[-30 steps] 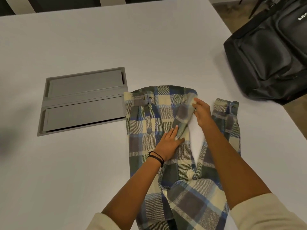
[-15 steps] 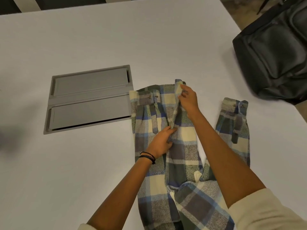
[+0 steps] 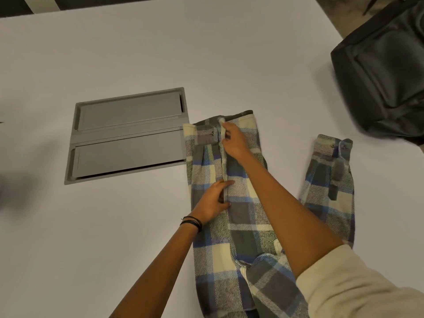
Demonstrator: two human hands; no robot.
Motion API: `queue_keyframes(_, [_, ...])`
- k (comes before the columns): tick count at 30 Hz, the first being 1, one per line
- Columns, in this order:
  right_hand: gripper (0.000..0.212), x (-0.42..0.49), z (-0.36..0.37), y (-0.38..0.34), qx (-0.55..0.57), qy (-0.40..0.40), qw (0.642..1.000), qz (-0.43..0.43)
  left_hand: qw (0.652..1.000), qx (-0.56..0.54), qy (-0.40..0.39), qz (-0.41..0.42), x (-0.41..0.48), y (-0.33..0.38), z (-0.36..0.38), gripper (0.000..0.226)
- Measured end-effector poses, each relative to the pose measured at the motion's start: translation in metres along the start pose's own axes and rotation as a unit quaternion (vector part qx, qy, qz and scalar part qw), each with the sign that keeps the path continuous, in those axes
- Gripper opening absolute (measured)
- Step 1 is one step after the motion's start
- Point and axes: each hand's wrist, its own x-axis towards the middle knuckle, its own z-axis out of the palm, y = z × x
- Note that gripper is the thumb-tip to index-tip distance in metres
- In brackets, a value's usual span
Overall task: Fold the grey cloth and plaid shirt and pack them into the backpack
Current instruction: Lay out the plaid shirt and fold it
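Observation:
The plaid shirt (image 3: pixel 243 216) lies on the white table (image 3: pixel 114 226) in front of me, its front panel folded over leftward. One sleeve with its cuff (image 3: pixel 330 173) lies apart to the right. My right hand (image 3: pixel 234 141) pinches the folded edge near the top of the shirt. Lower down, my left hand (image 3: pixel 213 201) holds the same fold edge, thumb on the cloth, a black band on the wrist. The black backpack (image 3: pixel 380 72) lies at the table's far right corner. No grey cloth is in view.
A grey recessed cable hatch (image 3: pixel 128 134) is set in the table just left of the shirt. The table's far edge runs along the top, and its right edge passes under the backpack.
My right hand has carried the shirt's edge leftward across the body and laid it over. My left hand shifted left to the new fold line. The view has drifted left.

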Motion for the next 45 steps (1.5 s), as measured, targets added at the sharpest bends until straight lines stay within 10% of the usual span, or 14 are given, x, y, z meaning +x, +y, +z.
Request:
queue_keyframes(12, [0.046, -0.021, -0.014, 0.019, -0.146, -0.165, 0.975, -0.040, 0.997, 0.039, 0.006, -0.061, 0.004, -0.006, -0.001, 0.080])
queue_keyframes(23, [0.031, -0.083, -0.089, 0.065, -0.002, 0.072, 0.997, -0.023, 0.991, 0.088, 0.100, 0.009, -0.020, 0.021, 0.003, 0.053])
queue_keyframes(38, [0.052, -0.229, -0.142, 0.152, -0.069, 0.340, 0.907, 0.239, 0.983, 0.054, -0.178, -0.001, -0.075, 0.052, 0.074, 0.031])
queue_keyframes(45, [0.050, -0.263, -0.147, 0.154, 0.246, 0.337, 0.863, 0.285, 0.978, 0.065, -0.197, -0.011, -0.083, 0.052, 0.094, 0.024])
